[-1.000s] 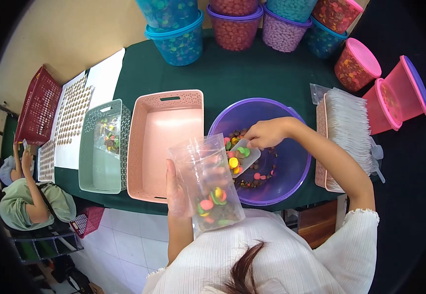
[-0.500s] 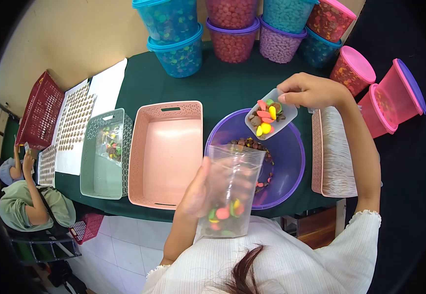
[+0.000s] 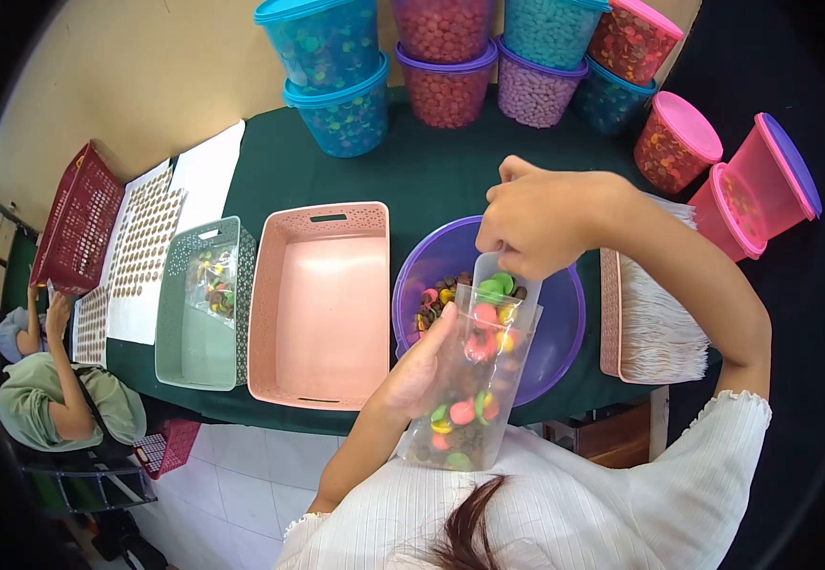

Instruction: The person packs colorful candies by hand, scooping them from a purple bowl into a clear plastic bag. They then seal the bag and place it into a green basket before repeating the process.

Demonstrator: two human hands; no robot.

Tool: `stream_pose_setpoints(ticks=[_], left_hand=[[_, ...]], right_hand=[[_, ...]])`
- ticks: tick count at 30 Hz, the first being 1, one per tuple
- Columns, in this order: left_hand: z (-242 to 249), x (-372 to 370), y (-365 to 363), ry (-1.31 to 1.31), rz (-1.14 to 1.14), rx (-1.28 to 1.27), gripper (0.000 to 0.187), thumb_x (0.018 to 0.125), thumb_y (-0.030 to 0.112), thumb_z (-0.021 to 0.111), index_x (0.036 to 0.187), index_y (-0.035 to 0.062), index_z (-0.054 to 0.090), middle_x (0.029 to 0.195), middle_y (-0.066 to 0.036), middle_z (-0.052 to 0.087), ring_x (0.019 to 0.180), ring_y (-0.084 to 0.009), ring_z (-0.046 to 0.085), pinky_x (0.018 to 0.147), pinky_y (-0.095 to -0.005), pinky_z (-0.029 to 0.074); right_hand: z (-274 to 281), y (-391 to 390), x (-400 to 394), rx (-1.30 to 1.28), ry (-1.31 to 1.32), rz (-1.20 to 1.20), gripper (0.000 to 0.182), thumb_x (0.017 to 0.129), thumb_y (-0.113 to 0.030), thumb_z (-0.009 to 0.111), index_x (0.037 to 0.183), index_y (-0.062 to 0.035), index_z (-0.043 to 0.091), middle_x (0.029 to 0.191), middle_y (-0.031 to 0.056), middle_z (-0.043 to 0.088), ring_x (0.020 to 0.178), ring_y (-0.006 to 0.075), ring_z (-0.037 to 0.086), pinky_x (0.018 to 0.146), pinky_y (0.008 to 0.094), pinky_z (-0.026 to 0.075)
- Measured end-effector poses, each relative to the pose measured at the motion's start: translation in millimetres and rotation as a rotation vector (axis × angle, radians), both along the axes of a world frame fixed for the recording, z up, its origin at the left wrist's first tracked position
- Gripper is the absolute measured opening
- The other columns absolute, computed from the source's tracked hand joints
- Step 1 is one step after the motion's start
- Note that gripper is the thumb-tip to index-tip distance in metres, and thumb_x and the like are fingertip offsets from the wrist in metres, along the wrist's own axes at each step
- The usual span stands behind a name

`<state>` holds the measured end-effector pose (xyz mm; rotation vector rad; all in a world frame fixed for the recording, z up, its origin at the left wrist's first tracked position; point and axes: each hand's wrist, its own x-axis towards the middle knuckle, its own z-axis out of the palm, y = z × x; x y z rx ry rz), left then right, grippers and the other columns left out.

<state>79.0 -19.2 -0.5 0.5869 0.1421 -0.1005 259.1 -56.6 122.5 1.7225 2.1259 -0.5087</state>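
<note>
A clear plastic bag with colourful and brown candies inside is held upright by my left hand, fingers around its left side. My right hand grips a translucent scoop, tilted down into the bag's open top. Green, yellow and pink candies lie in the scoop and in the upper part of the bag. Behind the bag stands a purple basin with more candies at its left side, partly hidden by the bag and hands.
A pink basket and a green basket holding a filled bag stand left. At right is a basket of white strips. Lidded candy tubs line the back. A co-worker is at far left.
My right hand has turned the scoop over and brought it down to the bag's mouth. Candies have moved into the bag's upper part. The bag has shifted slightly right.
</note>
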Motion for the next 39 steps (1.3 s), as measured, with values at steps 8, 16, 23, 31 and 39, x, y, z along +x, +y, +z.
stream_pose_setpoints(ticks=[8,16,23,31,39], left_hand=[[5,0,-1,0.108,0.044,0.051,0.052,0.088,0.05,0.021,0.111,0.0063,0.038,0.101,-0.008,0.048,0.085,-0.0162,0.052,0.075,-0.0339,0.044],[10,0,0,0.076,0.099,0.094,0.061,0.088,0.05,0.021,0.109,-0.0023,0.043,0.104,-0.017,0.051,0.092,-0.0249,0.054,0.081,-0.0373,0.044],[4,-1,4,0.114,0.067,0.138,0.063,0.088,0.05,0.021,0.117,-0.0024,0.039,0.11,-0.015,0.05,0.095,-0.0249,0.054,0.084,-0.0361,0.043],[10,-2,2,0.082,0.064,0.155,0.063,0.088,0.049,0.021,0.123,-0.0024,0.031,0.112,-0.016,0.049,0.1,-0.0219,0.052,0.087,-0.0344,0.041],[12,-6,0,0.056,0.104,0.173,0.065,0.087,0.051,0.021,0.122,-0.0027,0.032,0.112,-0.018,0.049,0.098,-0.0241,0.053,0.086,-0.0342,0.042]], right_hand=[[3,2,7,0.118,-0.008,0.025,0.011,0.067,-0.015,0.049,0.062,-0.0081,0.057,0.056,0.0053,0.053,0.066,0.0195,0.05,0.078,0.0336,0.03],[4,-1,2,0.252,-0.082,0.031,0.012,0.067,-0.015,0.049,0.064,-0.0092,0.06,0.058,0.0055,0.055,0.067,0.0195,0.051,0.08,0.0332,0.031],[8,-3,3,0.343,-0.078,0.01,0.011,0.064,-0.01,0.05,0.06,-0.0069,0.059,0.057,0.0061,0.055,0.065,0.0199,0.05,0.078,0.0322,0.032],[4,0,11,0.209,-0.023,-0.032,0.01,0.065,-0.011,0.049,0.062,-0.0065,0.057,0.055,0.0055,0.054,0.063,0.0209,0.049,0.079,0.0334,0.029],[-4,3,40,-0.009,0.394,-0.189,0.018,0.073,-0.018,0.052,0.064,-0.0023,0.054,0.058,0.0067,0.053,0.055,0.0175,0.048,0.069,0.0292,0.035]])
